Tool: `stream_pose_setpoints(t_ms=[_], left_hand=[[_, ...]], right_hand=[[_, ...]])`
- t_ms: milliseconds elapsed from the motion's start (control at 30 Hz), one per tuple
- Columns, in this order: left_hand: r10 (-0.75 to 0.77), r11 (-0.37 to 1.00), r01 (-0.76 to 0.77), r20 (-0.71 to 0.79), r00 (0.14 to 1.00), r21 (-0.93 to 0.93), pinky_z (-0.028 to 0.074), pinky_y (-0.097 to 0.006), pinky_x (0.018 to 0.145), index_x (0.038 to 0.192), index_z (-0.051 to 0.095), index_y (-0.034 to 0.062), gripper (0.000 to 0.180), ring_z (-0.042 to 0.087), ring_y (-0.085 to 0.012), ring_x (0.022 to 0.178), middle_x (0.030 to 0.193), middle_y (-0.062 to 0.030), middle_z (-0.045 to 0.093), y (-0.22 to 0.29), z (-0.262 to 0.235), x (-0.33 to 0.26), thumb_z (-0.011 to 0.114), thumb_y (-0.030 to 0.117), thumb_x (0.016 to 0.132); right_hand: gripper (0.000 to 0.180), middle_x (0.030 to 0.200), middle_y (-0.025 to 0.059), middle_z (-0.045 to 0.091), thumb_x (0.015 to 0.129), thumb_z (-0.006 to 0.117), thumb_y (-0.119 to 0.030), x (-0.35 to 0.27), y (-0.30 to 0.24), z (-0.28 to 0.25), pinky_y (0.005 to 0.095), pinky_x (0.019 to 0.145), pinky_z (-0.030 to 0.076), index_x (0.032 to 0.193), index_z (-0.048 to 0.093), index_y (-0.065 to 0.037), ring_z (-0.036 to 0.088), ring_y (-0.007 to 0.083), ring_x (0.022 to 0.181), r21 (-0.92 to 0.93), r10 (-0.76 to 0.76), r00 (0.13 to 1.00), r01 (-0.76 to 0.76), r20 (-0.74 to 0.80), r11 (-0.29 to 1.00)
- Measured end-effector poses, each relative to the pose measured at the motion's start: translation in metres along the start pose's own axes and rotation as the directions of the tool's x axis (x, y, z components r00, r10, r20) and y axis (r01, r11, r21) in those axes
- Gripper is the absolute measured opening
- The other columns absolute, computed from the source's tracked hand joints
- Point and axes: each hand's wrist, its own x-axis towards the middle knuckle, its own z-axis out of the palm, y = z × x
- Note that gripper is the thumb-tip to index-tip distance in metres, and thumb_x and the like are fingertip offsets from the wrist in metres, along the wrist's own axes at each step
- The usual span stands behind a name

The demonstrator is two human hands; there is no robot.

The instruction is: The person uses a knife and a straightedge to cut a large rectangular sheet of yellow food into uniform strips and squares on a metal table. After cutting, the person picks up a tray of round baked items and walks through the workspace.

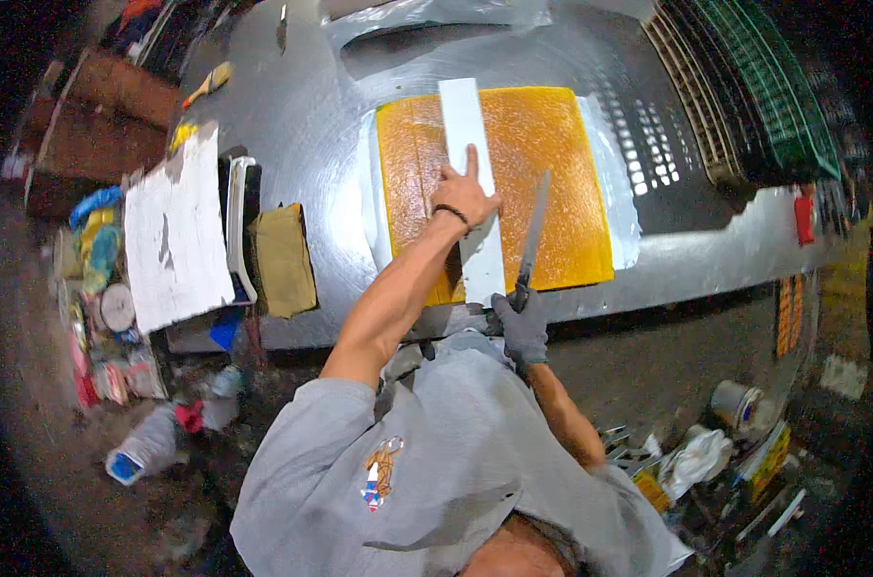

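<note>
A flat, glossy amber slab [547, 135] with a speckled surface lies on a white sheet [621, 207] on the metal table. Thin lines run down its left part. Across it, far to near, lies a long white straight strip [462, 106]. My bare left hand [465, 195], with a dark band at the wrist, presses on the strip with fingers spread. In a grey glove, my right hand [523, 327] is closed round the handle of a long-bladed knife [536, 231]. The blade points away from me over the slab, right of the strip; whether it touches cannot be told.
Left on the metal table [302, 96] are a brush [209, 83], a white board [172, 231] and a folded tan cloth [283, 260]. Green and brown plastic crates [763, 77] stand at the far right. A large bottle [146, 447] lies at lower left.
</note>
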Motion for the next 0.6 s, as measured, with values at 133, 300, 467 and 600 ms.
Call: stream_pose_setpoints(t_ms=[133,300,467,600], left_hand=[[-0.016,0.996,0.019,0.034,0.999,-0.084,0.056,-0.049,0.086,0.159,0.007,0.0149,0.109,0.065,-0.0465,0.102,0.130,-0.0386,0.041,0.015,-0.001,0.002,0.071,0.054,0.080],[-0.026,0.995,0.027,0.020,0.999,-0.096,0.055,-0.050,0.086,0.159,0.006,0.0154,0.110,0.064,-0.0471,0.103,0.130,-0.0382,0.042,0.012,0.001,0.008,0.072,0.054,0.080],[-0.027,0.995,0.028,0.009,1.000,-0.099,0.055,-0.054,0.085,0.160,0.004,0.0162,0.113,0.062,-0.0494,0.104,0.129,-0.0351,0.043,0.009,0.007,0.012,0.073,0.056,0.080],[-0.024,0.997,0.024,0.009,1.000,-0.077,0.055,-0.053,0.085,0.160,0.005,0.0164,0.113,0.063,-0.0486,0.106,0.135,-0.0388,0.040,0.008,0.009,0.015,0.072,0.058,0.079]], right_hand=[[0.031,0.083,0.0096,0.067,0.087,0.072,-0.028,0.009,0.009,-0.011,0.0339,0.059,0.053,0.094,0.058,-0.002,0.064,0.0169,0.062,-0.098,-0.143,0.987,0.136,-0.071,0.986],[0.028,0.080,0.0062,0.062,0.087,0.074,-0.024,-0.002,-0.023,-0.010,0.0319,0.059,0.050,0.094,0.057,-0.003,0.060,0.0153,0.067,-0.046,-0.039,0.998,0.037,-0.051,0.998],[0.025,0.078,0.0053,0.061,0.090,0.072,-0.021,0.015,0.002,-0.005,0.0305,0.058,0.050,0.096,0.055,-0.004,0.061,0.0152,0.065,0.016,-0.046,0.998,0.047,-0.052,0.999],[0.026,0.078,0.0060,0.061,0.088,0.073,-0.023,0.038,0.034,-0.012,0.0316,0.059,0.048,0.096,0.056,-0.004,0.058,0.0159,0.066,-0.193,-0.155,0.985,0.138,-0.078,0.971]])
